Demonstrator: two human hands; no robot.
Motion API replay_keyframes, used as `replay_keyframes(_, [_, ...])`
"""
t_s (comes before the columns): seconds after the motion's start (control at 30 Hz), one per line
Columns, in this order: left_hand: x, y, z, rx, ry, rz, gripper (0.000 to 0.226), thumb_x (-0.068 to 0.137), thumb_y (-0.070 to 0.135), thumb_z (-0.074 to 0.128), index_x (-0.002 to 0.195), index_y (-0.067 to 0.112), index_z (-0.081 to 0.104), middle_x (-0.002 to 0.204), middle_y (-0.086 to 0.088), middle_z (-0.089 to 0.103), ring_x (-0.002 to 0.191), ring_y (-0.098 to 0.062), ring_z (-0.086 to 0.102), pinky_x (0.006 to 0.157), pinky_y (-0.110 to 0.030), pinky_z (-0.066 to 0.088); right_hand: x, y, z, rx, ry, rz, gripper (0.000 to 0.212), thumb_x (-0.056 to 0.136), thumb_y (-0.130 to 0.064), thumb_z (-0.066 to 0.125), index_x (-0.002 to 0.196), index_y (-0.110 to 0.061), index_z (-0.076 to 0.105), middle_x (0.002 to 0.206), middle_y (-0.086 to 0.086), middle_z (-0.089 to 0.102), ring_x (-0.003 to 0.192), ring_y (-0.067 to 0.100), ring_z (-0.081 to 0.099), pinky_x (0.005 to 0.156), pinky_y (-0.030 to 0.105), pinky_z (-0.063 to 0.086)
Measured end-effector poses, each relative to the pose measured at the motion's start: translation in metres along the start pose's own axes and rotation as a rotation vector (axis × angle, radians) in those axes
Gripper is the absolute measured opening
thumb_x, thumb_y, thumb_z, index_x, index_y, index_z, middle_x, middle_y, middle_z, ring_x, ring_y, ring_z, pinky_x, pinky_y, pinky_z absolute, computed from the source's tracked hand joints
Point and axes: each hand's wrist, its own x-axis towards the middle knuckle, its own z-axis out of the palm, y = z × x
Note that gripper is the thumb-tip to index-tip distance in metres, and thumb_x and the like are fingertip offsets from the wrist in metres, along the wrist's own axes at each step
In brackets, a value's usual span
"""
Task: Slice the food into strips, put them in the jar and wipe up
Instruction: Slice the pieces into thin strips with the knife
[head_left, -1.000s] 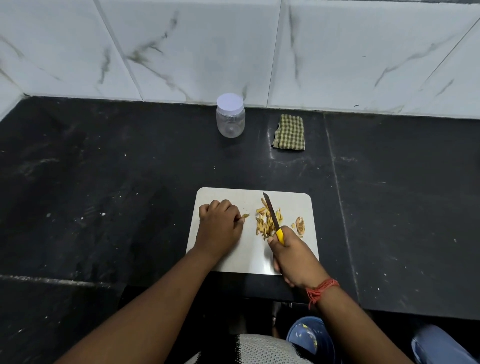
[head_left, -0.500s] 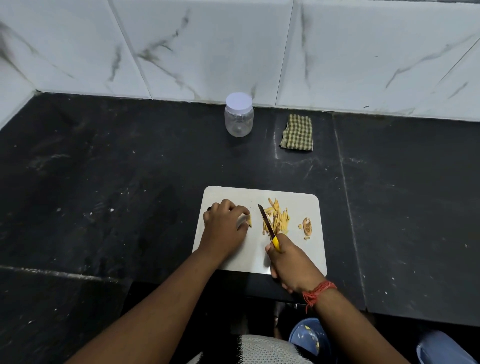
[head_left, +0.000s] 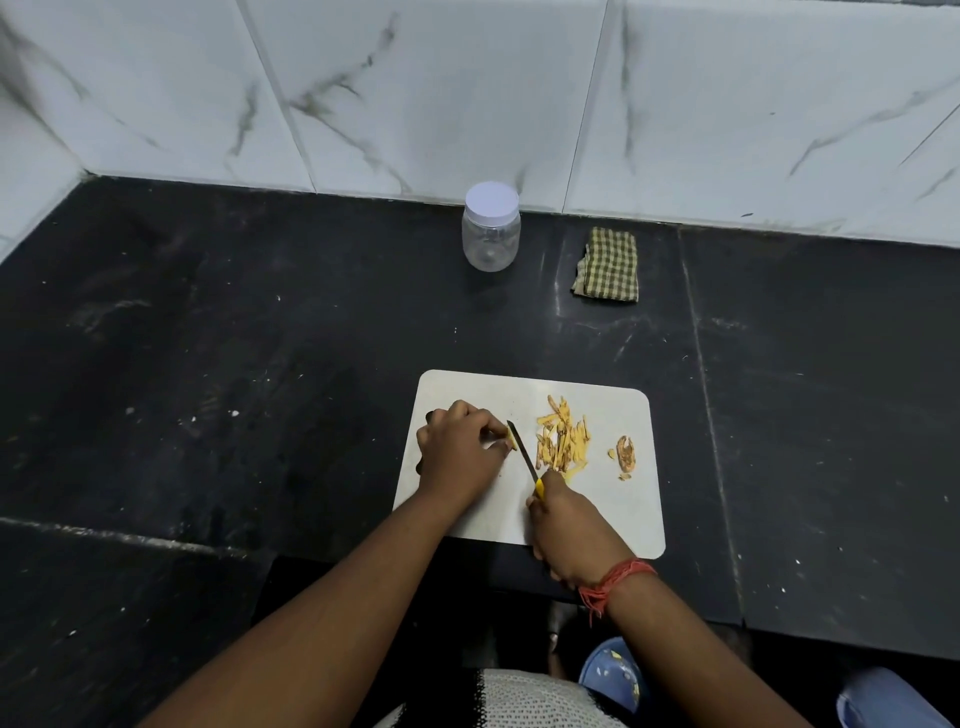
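Yellow-handled knife (head_left: 523, 454) shifted left off the strip pile (head_left: 563, 435), right hand (head_left: 571, 530) gripping it, blade angled up-left, left hand (head_left: 460, 451) pinching a yellow food piece (head_left: 511, 440) beside the tip.

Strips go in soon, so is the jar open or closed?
Closed: the jar stands upright with its white lid on.

Yellow strips (head_left: 563, 439) heaped on board (head_left: 597, 519)

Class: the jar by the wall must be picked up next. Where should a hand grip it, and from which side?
Grip the jar round its clear body below the white lid, coming from the front: it stands upright, wall behind, cloth to its right, and the lid must still come off.
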Motion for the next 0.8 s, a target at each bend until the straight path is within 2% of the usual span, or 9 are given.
replay_keyframes(0.17, [0.001,-0.001,0.002,-0.005,0.008,-0.024,0.01,0.091,0.034,0.065,0.097,0.034,0.072,0.11,0.014,0.058,0.114,-0.017,0.045,0.096,-0.035,0.029,0.004,0.002,0.005,-0.041,0.01,-0.002,0.007,0.101,-0.016,0.037,0.096,-0.012,0.034,0.075,0.014,0.057,0.048,0.015,0.041,0.051,0.029,0.038])
replay_keyframes(0.37, [0.002,0.0,0.005,-0.001,0.023,-0.036,0.008,0.09,0.033,0.065,0.095,0.033,0.071,0.108,0.015,0.057,0.113,-0.017,0.045,0.095,-0.035,0.029,0.005,0.002,0.004,-0.101,-0.02,-0.019,0.002,0.1,-0.009,0.036,0.098,-0.009,0.035,0.067,0.002,0.046,0.054,0.015,0.043,0.045,0.025,0.027])
replay_keyframes(0.47, [0.002,0.001,0.005,0.014,0.022,-0.043,0.008,0.09,0.031,0.065,0.094,0.032,0.071,0.109,0.014,0.057,0.113,-0.018,0.045,0.095,-0.035,0.029,0.006,-0.001,0.001,-0.183,-0.034,-0.028,0.014,0.094,0.002,0.039,0.106,-0.006,0.037,0.067,-0.002,0.04,0.064,0.02,0.045,0.045,0.021,0.021])
replay_keyframes(0.53, [0.002,0.002,0.005,0.018,0.019,-0.049,0.007,0.089,0.03,0.064,0.093,0.032,0.07,0.108,0.015,0.056,0.113,-0.018,0.044,0.094,-0.033,0.027,0.007,-0.002,0.001,-0.238,-0.039,-0.034,0.029,0.091,0.007,0.041,0.119,0.002,0.038,0.067,-0.003,0.038,0.058,0.013,0.04,0.044,0.022,0.022])
replay_keyframes(0.67, [0.003,0.004,0.006,0.033,0.027,-0.061,0.005,0.089,0.03,0.062,0.089,0.031,0.068,0.105,0.015,0.054,0.111,-0.019,0.043,0.091,-0.032,0.025,0.01,0.001,0.001,-0.291,-0.036,-0.031,0.033,0.091,0.006,0.042,0.124,0.005,0.038,0.065,-0.004,0.037,0.054,0.005,0.033,0.042,0.022,0.021])
replay_keyframes(0.8, [0.001,0.007,0.008,0.055,0.052,-0.067,0.008,0.089,0.03,0.059,0.089,0.03,0.067,0.106,0.013,0.056,0.111,-0.019,0.043,0.089,-0.032,0.024,0.006,0.009,0.003,-0.403,-0.024,-0.083,0.04,0.092,0.001,0.043,0.131,0.006,0.035,0.069,-0.001,0.046,0.056,0.012,0.037,0.043,0.021,0.019])
